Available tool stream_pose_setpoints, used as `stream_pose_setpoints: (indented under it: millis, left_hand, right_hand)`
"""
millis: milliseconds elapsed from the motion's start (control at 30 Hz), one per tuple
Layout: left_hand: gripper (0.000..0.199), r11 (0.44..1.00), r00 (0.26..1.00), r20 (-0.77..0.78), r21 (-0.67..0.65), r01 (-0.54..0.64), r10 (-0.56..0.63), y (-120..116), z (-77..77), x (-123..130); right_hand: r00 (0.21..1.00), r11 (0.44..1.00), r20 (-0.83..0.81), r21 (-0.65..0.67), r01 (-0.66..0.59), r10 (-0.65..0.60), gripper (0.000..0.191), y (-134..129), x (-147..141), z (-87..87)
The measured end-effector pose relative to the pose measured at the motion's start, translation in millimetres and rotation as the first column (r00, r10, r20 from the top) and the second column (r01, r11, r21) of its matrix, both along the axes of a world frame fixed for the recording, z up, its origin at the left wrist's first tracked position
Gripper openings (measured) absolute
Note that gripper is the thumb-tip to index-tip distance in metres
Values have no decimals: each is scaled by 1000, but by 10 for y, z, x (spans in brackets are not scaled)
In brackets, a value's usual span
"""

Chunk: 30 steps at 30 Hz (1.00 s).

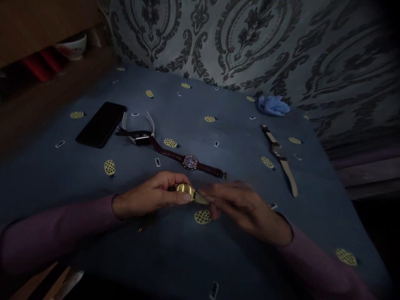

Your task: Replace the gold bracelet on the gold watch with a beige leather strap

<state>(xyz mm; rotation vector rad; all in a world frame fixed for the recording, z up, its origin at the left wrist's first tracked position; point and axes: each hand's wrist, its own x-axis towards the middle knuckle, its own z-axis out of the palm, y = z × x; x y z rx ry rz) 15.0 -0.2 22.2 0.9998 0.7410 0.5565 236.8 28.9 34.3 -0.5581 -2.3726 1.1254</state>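
Near the middle of the table my left hand (156, 192) grips a gold-coloured wristwatch (185, 191) by its case, thumb across the edge. A short strap end shows to the right of the case. My right hand (242, 204) has its fingers closed on that strap, slightly smeared by motion. Just beyond my hands lies a wristwatch with a dark face and brown strap (190, 162). A smartwatch with a pale band (142, 140) rests behind its left end, with a dark strap across it. To the right lies another wristwatch with a beige-backed strap (276, 151).
A black phone (101, 124) lies at the left of the blue tablecloth (193, 104), which has a pineapple print. A crumpled blue cloth (273, 106) sits by the patterned wall at the back right. On a wooden shelf at upper left stands a bowl (75, 46).
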Motion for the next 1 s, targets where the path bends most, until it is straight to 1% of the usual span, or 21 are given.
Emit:
stream_pose_setpoints:
  millis: [167,233,333,433,533,633,733,867,1000]
  left_hand:
    - [17,999,1000,-3,17,30,-30,33,-3,-24]
    - [16,998,998,-22,16,53,-53,50,-11,-38]
    - [16,997,994,-68,10,81,-80,69,-21,-57]
    - [17,996,991,-90,-14,93,-94,73,-21,-66]
    - [18,993,992,-65,-68,101,-105,73,-13,-63]
    - [19,990,995,-38,-107,91,-96,76,-3,-59]
    - [19,993,996,-47,-91,75,-80,70,4,-57]
    - [17,997,996,-59,-59,56,-59,43,14,-51]
    - [13,998,998,-51,-39,39,-41,22,22,-33]
  right_hand:
    - [999,1000,-21,7,-24,24,20,12,-8,-2]
    - [1000,1000,-5,8,-19,19,19,0,-4,-18]
    - [999,1000,-32,28,-8,9,21,-25,-2,-49]
    - [999,999,-47,39,-14,16,22,-44,-11,-63]
    - [999,999,-32,41,-19,20,23,-52,-23,-43]
    - [1000,999,7,31,-10,9,22,-55,-29,-8]
    - [1000,1000,25,14,-8,8,22,-58,-24,-1]
    - [999,999,-33,40,4,-3,23,-58,-9,-47]
    - [995,998,-93,60,-19,24,25,-46,-6,-71]
